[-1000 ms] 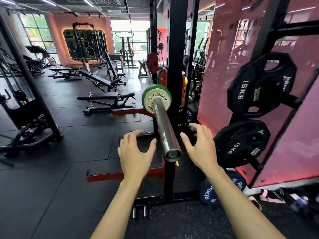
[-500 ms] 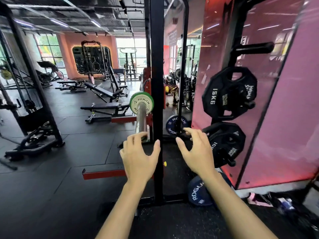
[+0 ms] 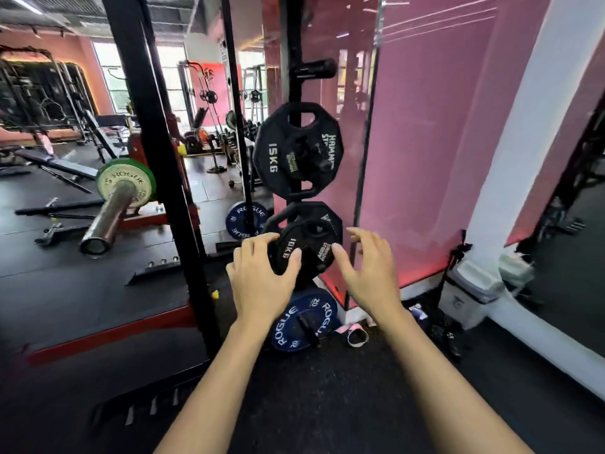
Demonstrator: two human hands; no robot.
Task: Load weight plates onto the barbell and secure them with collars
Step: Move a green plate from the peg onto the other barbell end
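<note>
A black 10KG plate (image 3: 309, 244) hangs on a lower peg of the black storage post, under a black 15KG plate (image 3: 296, 149). My left hand (image 3: 262, 276) is spread at the 10KG plate's left edge, thumb against its face. My right hand (image 3: 368, 267) hovers with fingers spread at its right edge, holding nothing. Off to the left, the barbell sleeve (image 3: 106, 217) points toward me with a green Rogue plate (image 3: 126, 181) on it. No collar shows on the sleeve.
A blue Rogue 20 plate (image 3: 302, 317) leans on the floor below my hands, another blue plate (image 3: 245, 219) behind the rack upright (image 3: 163, 165). Pink mirrored wall and white pillar (image 3: 510, 142) stand right. A pink strap (image 3: 355, 334) and clutter lie on the floor.
My view swung right from the barbell end to the plate storage post. Both hands travelled from beside the sleeve to the two sides of the 10KG plate.
</note>
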